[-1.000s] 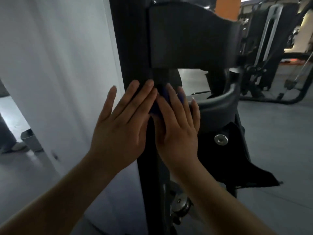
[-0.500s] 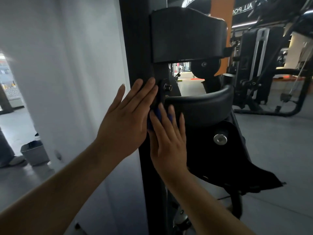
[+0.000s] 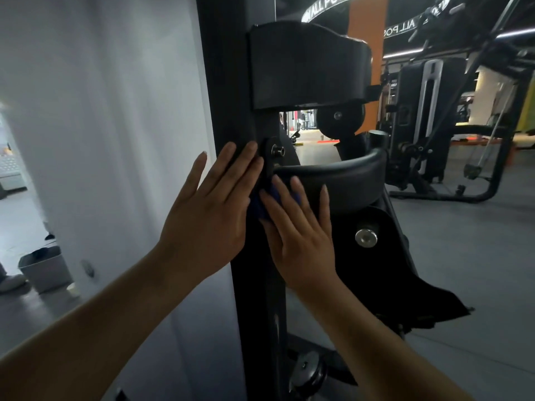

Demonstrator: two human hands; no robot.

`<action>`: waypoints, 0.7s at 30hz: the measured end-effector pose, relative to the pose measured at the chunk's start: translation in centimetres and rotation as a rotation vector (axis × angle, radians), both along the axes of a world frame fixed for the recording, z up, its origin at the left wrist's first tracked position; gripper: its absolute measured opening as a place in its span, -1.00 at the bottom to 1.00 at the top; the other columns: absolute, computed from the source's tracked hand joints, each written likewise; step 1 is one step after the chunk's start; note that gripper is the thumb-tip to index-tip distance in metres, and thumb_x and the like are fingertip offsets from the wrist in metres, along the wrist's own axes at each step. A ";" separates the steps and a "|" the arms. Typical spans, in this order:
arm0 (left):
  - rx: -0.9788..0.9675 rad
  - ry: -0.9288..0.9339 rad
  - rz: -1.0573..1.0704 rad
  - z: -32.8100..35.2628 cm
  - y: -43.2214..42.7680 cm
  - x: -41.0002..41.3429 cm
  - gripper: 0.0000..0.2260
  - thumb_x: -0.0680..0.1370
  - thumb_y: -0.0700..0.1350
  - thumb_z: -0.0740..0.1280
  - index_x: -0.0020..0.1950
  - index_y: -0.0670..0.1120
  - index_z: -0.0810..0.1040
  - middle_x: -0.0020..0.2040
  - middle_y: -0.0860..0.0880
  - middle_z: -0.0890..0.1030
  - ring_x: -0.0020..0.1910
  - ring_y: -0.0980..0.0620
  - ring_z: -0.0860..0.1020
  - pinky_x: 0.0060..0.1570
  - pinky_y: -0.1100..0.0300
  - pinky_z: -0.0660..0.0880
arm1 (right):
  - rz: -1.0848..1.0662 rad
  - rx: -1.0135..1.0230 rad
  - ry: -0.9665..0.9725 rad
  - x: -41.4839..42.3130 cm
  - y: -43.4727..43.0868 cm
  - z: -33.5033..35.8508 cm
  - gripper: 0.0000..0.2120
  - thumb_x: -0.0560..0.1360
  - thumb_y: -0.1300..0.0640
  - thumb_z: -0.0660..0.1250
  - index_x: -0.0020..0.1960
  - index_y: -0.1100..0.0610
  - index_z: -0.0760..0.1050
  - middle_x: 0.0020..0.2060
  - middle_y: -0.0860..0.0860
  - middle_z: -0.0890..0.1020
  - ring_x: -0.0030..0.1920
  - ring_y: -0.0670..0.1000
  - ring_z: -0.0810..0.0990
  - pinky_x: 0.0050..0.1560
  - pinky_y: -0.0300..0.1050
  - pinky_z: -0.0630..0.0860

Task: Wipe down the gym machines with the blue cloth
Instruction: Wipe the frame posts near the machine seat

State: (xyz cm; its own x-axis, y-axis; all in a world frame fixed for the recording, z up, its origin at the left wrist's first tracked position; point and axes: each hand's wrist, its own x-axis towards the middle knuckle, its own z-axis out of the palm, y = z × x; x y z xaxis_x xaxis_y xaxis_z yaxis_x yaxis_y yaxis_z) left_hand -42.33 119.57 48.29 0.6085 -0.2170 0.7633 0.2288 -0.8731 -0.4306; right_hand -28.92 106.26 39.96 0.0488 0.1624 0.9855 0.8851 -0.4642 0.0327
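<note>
**Cloth under R hand, at post/pad joint**

Cloth [image 3: 260, 205] pinned to machine under R hand [image 3: 301, 238]; fingers straight, pressing, not gripping. L hand [image 3: 208, 221] flat on post [image 3: 228, 96], just left of cloth, holding nothing. Post runs vertical; pad [image 3: 341, 175] curves off right. Judged: next stroke is R hand's, along pad or down post.

Items in view around me:

- White wall panel [image 3: 101, 140], broad and plain, filling my near left.
- Grey bin [image 3: 47, 272], on the floor at the low left, with something dark inside.
- Pale shoe [image 3: 10, 282], at the far left edge beside the bin, partly cut off.
- Small white object [image 3: 72, 289], just right of the bin; too small for me to identify.
- Orange column [image 3: 366, 24], far, centre right.
- Overhead ring sign [image 3: 327, 4], lettering partly readable as "ALL POS".
- Ceiling light strip [image 3: 518, 33], upper right.
- Grey floor [image 3: 463, 256], stretching away on my right.
</note>
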 end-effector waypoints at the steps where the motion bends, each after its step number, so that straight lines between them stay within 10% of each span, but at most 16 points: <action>1: 0.011 0.000 0.001 -0.3 0.0 0.1 -0.44 0.78 -0.04 0.09 0.78 -0.12 0.12 0.80 -0.10 0.01 0.78 -0.15 -0.02 0.71 -0.27 0.06 | -0.016 0.019 -0.005 0.5 -0.3 1.0 -0.60 0.77 0.03 0.32 0.58 0.08 0.51 0.64 0.06 0.40 0.69 0.14 0.27 0.68 0.38 0.10; 13: 0.133 0.145 0.021 -6.6 1.1 -0.5 -0.46 0.80 -0.01 0.04 0.78 -0.14 0.13 0.79 -0.15 0.05 0.78 -0.19 0.03 0.71 -0.26 0.08 | 0.338 0.048 0.516 -3.6 1.7 -10.1 -0.50 0.77 0.11 0.29 0.69 0.09 0.31 0.71 0.01 0.28 0.71 0.04 0.21 0.67 0.30 0.22; 21: 0.225 0.293 -0.016 -8.8 1.3 -0.3 -0.46 0.79 -0.05 0.11 0.78 -0.12 0.13 0.79 -0.09 0.08 0.78 -0.12 0.05 0.70 -0.22 0.13 | 0.612 0.346 1.183 -5.2 2.1 -12.8 -0.58 0.79 0.07 0.19 0.52 -0.37 0.39 0.50 -0.28 0.50 0.55 -0.21 0.40 0.59 0.06 0.38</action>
State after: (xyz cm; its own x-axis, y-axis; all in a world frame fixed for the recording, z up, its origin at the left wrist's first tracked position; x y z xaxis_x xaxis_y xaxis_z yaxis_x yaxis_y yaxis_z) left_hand -42.59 120.83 39.54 0.7892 -0.3709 0.4895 0.0543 -0.7518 -0.6572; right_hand -34.14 108.36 27.11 0.8894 0.2191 0.4012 0.3685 0.1757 -0.9129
